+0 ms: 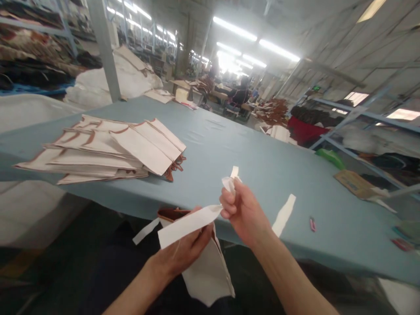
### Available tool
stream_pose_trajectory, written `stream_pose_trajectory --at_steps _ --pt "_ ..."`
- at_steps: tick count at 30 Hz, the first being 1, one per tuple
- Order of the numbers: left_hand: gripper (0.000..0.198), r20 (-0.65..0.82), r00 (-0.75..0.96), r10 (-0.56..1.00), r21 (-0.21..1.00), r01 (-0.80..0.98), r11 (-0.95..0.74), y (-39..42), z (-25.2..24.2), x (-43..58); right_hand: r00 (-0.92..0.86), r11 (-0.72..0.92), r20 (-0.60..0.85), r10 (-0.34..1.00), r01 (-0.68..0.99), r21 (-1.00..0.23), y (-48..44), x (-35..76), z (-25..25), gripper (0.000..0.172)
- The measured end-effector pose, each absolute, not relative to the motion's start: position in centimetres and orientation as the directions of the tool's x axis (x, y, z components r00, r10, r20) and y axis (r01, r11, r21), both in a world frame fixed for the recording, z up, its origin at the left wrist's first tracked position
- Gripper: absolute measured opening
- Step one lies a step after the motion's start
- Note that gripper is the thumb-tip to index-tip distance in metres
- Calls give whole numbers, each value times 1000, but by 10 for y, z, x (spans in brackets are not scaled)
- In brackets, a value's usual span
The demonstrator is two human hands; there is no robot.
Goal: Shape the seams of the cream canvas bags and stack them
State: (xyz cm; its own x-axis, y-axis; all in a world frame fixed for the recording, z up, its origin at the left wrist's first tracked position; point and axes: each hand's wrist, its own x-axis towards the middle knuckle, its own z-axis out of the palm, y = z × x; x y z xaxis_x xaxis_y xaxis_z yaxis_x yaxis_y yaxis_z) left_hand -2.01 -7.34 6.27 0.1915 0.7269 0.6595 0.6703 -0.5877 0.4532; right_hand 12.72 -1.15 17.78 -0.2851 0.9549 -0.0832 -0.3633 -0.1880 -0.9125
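Bag [206,271] in hand, strip [187,225] partly off

It is held just off the counter [249,148] edge, the left hand's [183,251] grip closed on it and the white strip. The strip's crumpled end is pinched tight in the right hand [244,214]. A stack [105,148], probably finished, is laid aside.

On my left a stack of flat cream bags [105,148] lies on the blue-grey table [229,148]; to my right, a small pink object [312,224], a cardboard scrap [353,183] farther off.
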Motion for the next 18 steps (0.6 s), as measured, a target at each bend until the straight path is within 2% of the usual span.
stream_pose_trajectory --at_steps 3,7,10,12,15,18 --pt "24 659 313 684 357 670 -651 -79 63 -29 -216 -138 -93 972 -201 -970 -25 134 148 59" --pt "26 582 434 688 304 669 -679 -86 74 -30 -229 -32 -60 972 125 -992 -42 143 140 48" --pt "25 511 459 727 321 683 -657 -86 79 -23 -256 122 17 966 401 -908 -52 146 147 32" --pt "22 466 489 737 320 684 -656 -85 79 -19 -294 206 52 955 526 -825 -55 147 150 25" --pt "24 410 557 722 281 676 -681 -85 76 -17 -382 308 74 921 600 -738 -55 148 148 20" --pt "30 359 637 683 223 651 -725 -87 71 -18 -535 398 36 844 580 -710 -51 152 146 13"
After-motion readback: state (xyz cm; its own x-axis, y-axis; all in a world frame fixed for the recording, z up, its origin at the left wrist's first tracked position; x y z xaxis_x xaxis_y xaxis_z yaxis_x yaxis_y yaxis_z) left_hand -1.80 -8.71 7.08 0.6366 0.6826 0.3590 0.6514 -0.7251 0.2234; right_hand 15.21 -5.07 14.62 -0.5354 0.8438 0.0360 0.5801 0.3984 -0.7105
